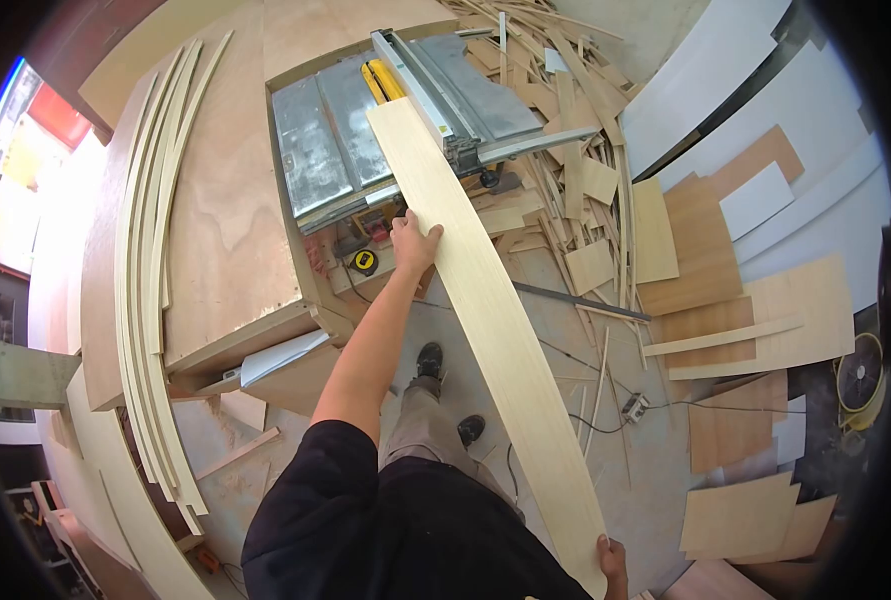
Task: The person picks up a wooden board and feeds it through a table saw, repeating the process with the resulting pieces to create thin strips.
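Note:
A long, pale plywood board (495, 340) stretches from the table saw (335, 130) down to the lower right of the head view. My left hand (415, 243) grips the board's left edge near its far end, with the thumb over the top face. Down at the near end, my right hand (611, 560) is closed on the right edge; part of it is cut off by the frame. The board's far end lies over the saw's front edge, just before the yellow blade guard (381, 80). Beside the guard runs the metal rip fence (415, 90).
Long thin strips (150, 250) lie on the wooden workbench (230, 200) at left. A heap of offcuts (575, 140) covers the floor beyond the saw. A yellow tape measure (364, 262) sits below the saw. A power cord with a socket box (635, 407) crosses the floor; a fan (859, 372) stands at right.

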Demonstrator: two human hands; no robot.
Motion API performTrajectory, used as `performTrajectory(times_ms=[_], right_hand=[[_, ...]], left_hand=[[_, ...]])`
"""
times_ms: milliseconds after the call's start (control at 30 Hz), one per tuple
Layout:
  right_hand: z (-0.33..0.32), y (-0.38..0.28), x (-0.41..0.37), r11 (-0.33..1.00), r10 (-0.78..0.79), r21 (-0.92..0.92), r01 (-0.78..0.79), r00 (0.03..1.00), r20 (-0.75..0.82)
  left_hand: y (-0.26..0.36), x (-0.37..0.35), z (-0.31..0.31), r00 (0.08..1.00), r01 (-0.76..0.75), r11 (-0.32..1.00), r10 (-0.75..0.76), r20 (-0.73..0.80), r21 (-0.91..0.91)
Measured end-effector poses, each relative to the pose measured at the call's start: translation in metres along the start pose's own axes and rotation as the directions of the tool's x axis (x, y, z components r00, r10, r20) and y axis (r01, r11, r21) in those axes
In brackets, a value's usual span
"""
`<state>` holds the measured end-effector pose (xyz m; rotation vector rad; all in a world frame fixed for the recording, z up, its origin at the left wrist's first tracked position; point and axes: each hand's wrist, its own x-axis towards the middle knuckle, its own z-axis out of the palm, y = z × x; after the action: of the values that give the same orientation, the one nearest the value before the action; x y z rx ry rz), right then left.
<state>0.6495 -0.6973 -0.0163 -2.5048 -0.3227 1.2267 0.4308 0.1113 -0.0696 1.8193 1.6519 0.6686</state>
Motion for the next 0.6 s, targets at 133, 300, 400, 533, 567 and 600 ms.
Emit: performTrajectory(times_ms=[133,300,400,533,567,600], right_hand=[[-0.003,-0.01,0.003,1.0,-0.016,0.015,0.016,1.0,-0.006],[0.0,-0.009,0.013,0.997,-0.025,-0.066,0.026,1.0,0.013],[0.01,-0.026,0.017,0.999,-0.026,0.021,0.026,0.999,-0.024],[0.017,-0.048,0.034,0.992,-0.034,-0.12,0.028,0.998,-0.047],[0.024,-0.056,0.036,0.992,-0.048,-0.118,0.039,0.996,-0.071],[0.028,-0.064,0.04,0.992,-0.062,-0.117,0.05,0.994,-0.095]], left_hand=[[0.003,0.003,-0.001,1.0,0.011,0.999,-0.011,0.0,0.033],[0.005,0.013,-0.007,1.0,0.026,0.996,-0.026,-0.002,0.084],[0.005,0.03,-0.008,0.998,0.056,0.989,-0.058,0.007,0.136],[0.017,0.06,-0.025,0.992,0.102,0.967,-0.116,0.049,0.234],[0.018,0.069,-0.029,0.99,0.103,0.962,-0.123,0.064,0.253],[0.019,0.079,-0.033,0.988,0.105,0.957,-0.131,0.079,0.272]])
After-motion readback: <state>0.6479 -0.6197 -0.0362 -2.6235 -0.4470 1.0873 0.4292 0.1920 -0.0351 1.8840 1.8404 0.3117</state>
